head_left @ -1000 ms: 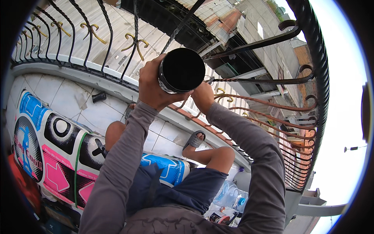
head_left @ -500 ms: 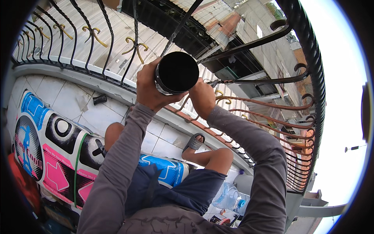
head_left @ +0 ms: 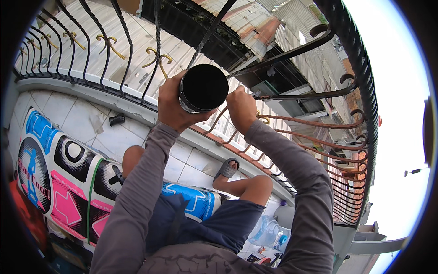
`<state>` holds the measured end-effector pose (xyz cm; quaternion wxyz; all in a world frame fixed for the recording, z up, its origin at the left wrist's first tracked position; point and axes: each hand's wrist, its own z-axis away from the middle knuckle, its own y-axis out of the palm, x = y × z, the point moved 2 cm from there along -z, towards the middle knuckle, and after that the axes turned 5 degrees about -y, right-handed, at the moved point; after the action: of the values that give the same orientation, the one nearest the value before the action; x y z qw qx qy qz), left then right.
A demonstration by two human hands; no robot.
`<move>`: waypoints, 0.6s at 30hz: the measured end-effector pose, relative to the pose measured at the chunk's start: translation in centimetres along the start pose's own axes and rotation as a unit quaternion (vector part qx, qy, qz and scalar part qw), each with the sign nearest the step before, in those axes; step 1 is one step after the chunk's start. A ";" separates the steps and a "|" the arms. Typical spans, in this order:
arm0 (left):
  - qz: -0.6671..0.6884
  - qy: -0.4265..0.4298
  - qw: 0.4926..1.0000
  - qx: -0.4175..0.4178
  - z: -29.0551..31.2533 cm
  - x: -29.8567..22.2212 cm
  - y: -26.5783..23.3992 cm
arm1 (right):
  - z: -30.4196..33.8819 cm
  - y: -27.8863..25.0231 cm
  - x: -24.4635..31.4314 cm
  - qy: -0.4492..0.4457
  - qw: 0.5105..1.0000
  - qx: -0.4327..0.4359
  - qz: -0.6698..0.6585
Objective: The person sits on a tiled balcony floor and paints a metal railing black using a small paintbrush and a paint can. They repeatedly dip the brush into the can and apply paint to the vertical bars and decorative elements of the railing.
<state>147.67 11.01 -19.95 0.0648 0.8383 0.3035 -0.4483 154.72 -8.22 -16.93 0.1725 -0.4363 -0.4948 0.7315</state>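
Outdoor daylight. Floor [head_left: 130, 134]: white square tiles, dark grout lines, grey smudges [head_left: 95, 119] toward the outer edge. Pale raised ledge [head_left: 82, 91] along that edge. Beyond and below it: light ribbed sheet roofing [head_left: 141, 41]; farther off, corrugated roof [head_left: 263, 29], rust-brown in patches, over dark recess. Grey beam [head_left: 376, 247] lower right. Sky [head_left: 399, 96] bright, washed white.

- Cylinder [head_left: 204, 87]: flat, lightless black across its round face, with a glossier, label-like side wall.
- Railing [head_left: 357, 45]: metal, its thick black top rail ridged and shiny; the brown bars [head_left: 315, 124] look duller (rust or primer, I can't tell which).
- Scrolls [head_left: 157, 58]: metal with a gold-coloured finish.
- Mat [head_left: 68, 205]: smooth, printed plastic-like sheet, slightly glossy.
- Sleeves [head_left: 303, 182] and shorts [head_left: 232, 223]: matt, soft cloth.
- Floor tiles [head_left: 66, 107]: smooth, glazed-looking, smudged.
- Bottle [head_left: 263, 230]: clear, shiny plastic.
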 end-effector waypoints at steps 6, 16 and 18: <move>0.020 0.011 1.000 -0.002 -0.1 -0.1 0.0 | 0.9 -1.2 0.3 -0.029 0.999 0.016 -0.017; 0.039 -0.021 0.999 0.016 0.1 0.4 0.2 | 1.1 -1.6 0.3 -0.012 0.997 0.053 -0.053; 0.032 -0.026 0.999 0.010 0.2 0.5 0.0 | 1.2 -1.8 -0.3 -0.011 1.000 -0.004 -0.001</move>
<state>147.69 11.19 -20.52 0.0783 0.8362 0.2702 -0.4709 153.61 -8.30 -15.07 0.1661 -0.4286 -0.4998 0.7341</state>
